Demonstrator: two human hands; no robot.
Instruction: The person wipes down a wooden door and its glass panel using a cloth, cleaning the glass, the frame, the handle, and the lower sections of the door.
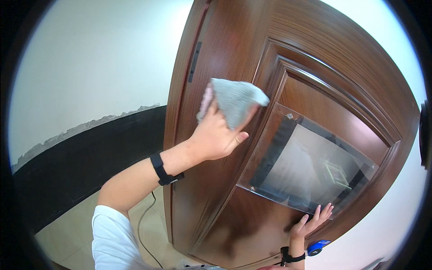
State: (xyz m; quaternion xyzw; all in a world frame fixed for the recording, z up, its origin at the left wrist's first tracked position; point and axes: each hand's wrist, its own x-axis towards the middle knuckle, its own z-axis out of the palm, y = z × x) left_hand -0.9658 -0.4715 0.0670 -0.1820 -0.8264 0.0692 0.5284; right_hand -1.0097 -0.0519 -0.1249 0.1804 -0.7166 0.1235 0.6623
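My left hand (216, 135) presses a folded light blue-grey cloth (236, 98) against the left part of a brown wooden door (233, 44). A pinkish part of the cloth shows beside the fingers, and the cloth is slightly blurred. My right hand (312, 221) holds nothing, its fingers spread, at the lower edge of a clear plastic panel (303, 165) with a dark border. Whether that hand touches the panel or the door, I cannot tell. Round metal fixings sit at the panel's corners, and reflections cover its middle.
A dark metal hinge or plate (194, 62) is set into the door's left edge. To the left is a white wall (101, 60) with a black lower band (101, 152). A black cable (143, 216) runs over the tiled floor (77, 239). A blue round device (315, 249) is near my right wrist.
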